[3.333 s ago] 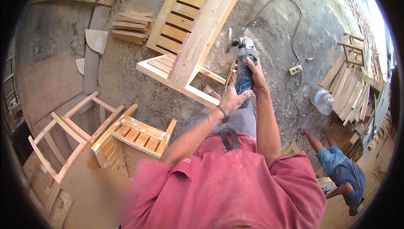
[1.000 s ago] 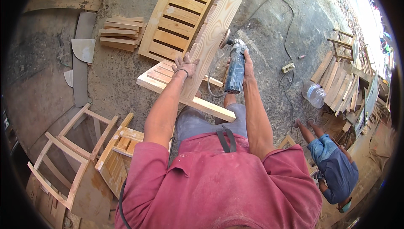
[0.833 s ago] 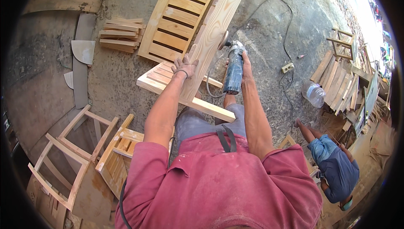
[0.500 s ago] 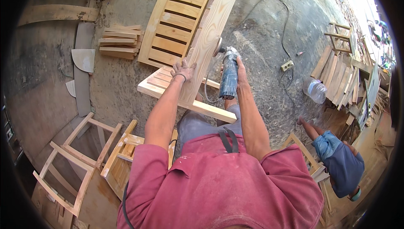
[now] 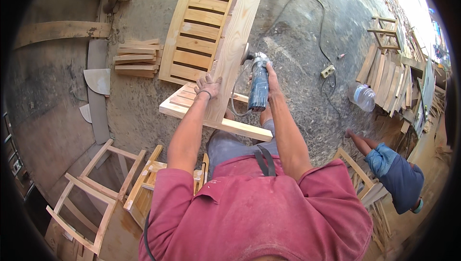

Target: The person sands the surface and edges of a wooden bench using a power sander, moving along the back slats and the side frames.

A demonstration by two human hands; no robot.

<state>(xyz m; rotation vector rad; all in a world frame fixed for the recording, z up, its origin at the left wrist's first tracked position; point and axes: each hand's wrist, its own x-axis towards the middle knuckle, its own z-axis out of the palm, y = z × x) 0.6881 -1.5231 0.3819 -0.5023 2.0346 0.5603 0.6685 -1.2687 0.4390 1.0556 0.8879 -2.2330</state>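
Note:
A long pale wooden plank [image 5: 241, 23] stretches away from me, its near end by a slatted wooden frame [image 5: 185, 97] in front of my legs. My left hand [image 5: 208, 87] lies with fingers spread on the plank's left side and holds nothing. With my right hand [image 5: 272, 81] I grip a blue angle grinder [image 5: 259, 86] by its body. The grinder's round disc [image 5: 246, 52] is at the plank's right edge; whether it is spinning cannot be made out. Left of the plank lies a long slatted wooden panel [image 5: 199, 30].
A stack of short wood pieces [image 5: 137, 58] sits left. Unfinished chair frames [image 5: 98, 196] stand at lower left. A cable [image 5: 322, 30] and socket block [image 5: 328, 71] lie on the floor at right, near a clear plastic bottle [image 5: 364, 98] and stacked boards [image 5: 384, 78]. Another person [image 5: 401, 174] is lower right.
The whole view has turned slightly, so the plank appears more upright. My left hand stays on the plank, and the grinder remains in my right hand at its right edge.

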